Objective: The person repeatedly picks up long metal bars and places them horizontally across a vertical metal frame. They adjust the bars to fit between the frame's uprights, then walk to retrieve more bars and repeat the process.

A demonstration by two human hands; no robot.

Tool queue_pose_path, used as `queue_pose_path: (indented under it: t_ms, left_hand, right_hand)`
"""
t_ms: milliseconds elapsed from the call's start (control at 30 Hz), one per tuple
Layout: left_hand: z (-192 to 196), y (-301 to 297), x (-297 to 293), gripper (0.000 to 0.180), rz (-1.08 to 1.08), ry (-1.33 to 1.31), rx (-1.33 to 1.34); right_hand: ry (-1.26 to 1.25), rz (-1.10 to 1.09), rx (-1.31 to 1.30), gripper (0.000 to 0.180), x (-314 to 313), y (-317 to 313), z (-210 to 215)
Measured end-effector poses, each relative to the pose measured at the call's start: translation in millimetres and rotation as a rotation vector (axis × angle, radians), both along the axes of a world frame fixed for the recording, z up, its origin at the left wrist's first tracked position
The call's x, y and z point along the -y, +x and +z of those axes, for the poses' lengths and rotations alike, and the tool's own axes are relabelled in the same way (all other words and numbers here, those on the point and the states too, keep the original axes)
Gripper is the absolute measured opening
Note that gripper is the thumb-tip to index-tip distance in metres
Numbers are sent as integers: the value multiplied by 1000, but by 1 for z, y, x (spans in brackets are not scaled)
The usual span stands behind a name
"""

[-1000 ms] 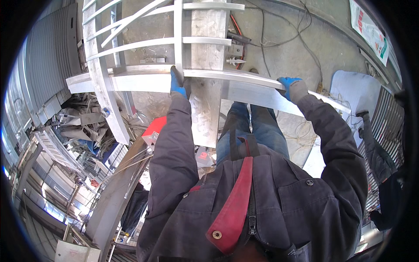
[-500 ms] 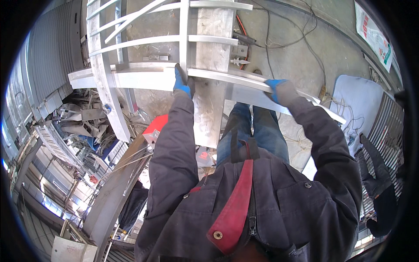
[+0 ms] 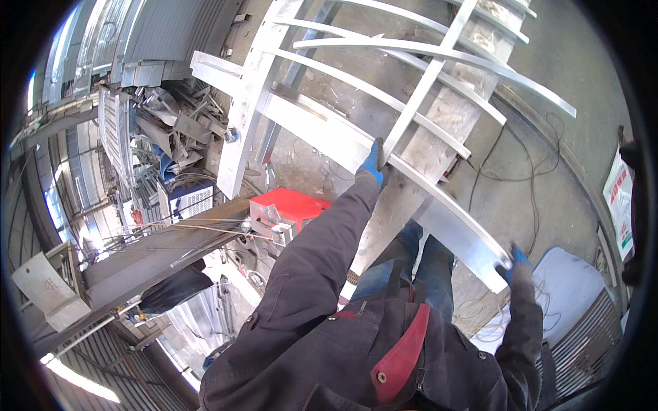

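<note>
A large grey metal frame [image 3: 329, 140] of flat bars and crossing curved strips fills the upper middle of the head view, tilted down to the right. My left hand [image 3: 372, 164], in a blue glove, grips the frame's wide lower bar where an upright strip meets it. My right hand [image 3: 517, 262], also blue-gloved, holds the lower right end of the same bar. My dark jacket sleeves reach up to both hands. My legs in blue jeans stand behind the bar.
A red box-shaped machine [image 3: 288, 211] sits left of my left arm. Scrap metal pieces [image 3: 171, 130] are piled at the upper left. Black cables [image 3: 521, 171] trail over the concrete floor at right. A pale blue sheet [image 3: 569, 288] lies at the lower right.
The frame has swung from nearly level to sloping down to the right. My right hand has dropped low and to the right with the bar's end; my left hand stays on the bar.
</note>
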State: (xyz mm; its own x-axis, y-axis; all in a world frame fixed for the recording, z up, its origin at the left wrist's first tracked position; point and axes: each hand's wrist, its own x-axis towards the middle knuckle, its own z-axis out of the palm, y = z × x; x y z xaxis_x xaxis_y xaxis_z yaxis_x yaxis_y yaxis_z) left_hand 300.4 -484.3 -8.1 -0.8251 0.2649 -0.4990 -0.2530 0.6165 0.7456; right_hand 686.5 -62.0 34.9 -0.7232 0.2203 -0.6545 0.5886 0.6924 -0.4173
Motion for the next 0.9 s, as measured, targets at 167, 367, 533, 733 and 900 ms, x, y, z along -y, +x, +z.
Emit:
queue_pose_path:
  t_ms: [167,367,533,733,900]
  left_hand:
    - [-15,-9,-8,77,549,242,486]
    - [-21,11,8,73,-121,-232,-160]
    - [-12,9,7,92,-105,-186,-116]
    - [-15,6,12,100,-56,-191,-4]
    - [-17,1,11,98,-235,-194,-305]
  right_hand:
    - [225,-66,59,46,-34,108,-51]
    - [339,92,-31,27,-50,92,-52]
    - [94,119,-73,27,-56,70,-30]
    - [7,35,-217,25,-20,10,-22]
    - [29,137,-107,22,9,-41,-26]
